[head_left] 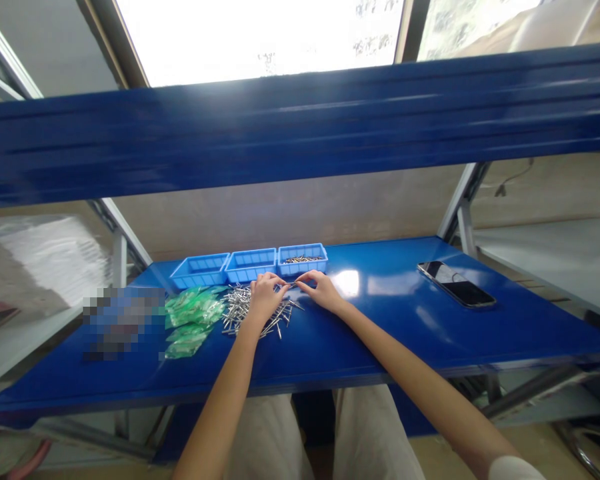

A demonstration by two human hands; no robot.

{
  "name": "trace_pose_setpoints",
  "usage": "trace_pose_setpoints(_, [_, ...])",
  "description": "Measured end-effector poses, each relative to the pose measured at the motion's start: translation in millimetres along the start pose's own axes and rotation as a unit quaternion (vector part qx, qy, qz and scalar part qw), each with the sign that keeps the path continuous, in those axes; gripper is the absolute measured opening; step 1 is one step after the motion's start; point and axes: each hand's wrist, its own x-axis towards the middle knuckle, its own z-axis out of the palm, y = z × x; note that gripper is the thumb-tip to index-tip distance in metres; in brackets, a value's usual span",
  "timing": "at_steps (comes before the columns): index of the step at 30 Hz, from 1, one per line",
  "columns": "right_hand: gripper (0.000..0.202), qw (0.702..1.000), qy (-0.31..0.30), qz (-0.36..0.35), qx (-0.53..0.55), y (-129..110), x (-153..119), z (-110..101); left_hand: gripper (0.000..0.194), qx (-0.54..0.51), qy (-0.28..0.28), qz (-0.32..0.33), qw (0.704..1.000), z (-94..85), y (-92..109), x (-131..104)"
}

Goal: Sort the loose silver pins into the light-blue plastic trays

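My left hand (266, 295) is closed in a pinch above the right part of a loose pile of thin silver metal pins (240, 308). My right hand (321, 291) faces it from the right, thumb and forefinger pinched together. Between the two sets of fingertips runs a small thin metal piece (293, 285), held at both ends; its exact kind is too small to tell. Just beyond my hands stands a small blue bin (303, 269) with a layer of dark and brass-coloured small parts. Part of the pin pile is hidden under my left hand.
Two more blue bins (251, 273) adjoin on the left, with no contents visible. Green plastic bags (193, 313) lie left of the pile, beside a blurred-out patch. A phone (457, 285) rests at right on the blue table (380, 333). A blue shelf beam (300, 127) crosses overhead.
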Motion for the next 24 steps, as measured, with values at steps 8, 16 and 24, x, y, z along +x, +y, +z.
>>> trace_pose_setpoints(8, [0.02, 0.996, 0.045, 0.029, 0.076, -1.1, 2.5, 1.4, 0.014, -0.059, 0.034, 0.012, 0.998, 1.2, 3.0, 3.2])
trace_pose_setpoints(16, [0.02, 0.995, 0.037, 0.037, 0.089, -4.3, 2.0, 0.3, 0.011, -0.093, 0.065, 0.024, 0.993, 1.2, 0.1, 5.9])
trace_pose_setpoints(24, [0.018, 0.998, 0.027, 0.007, 0.06, -5.6, 0.9, -1.4, 0.01, -0.107, 0.066, 0.035, 0.992, 2.1, 0.8, 6.3])
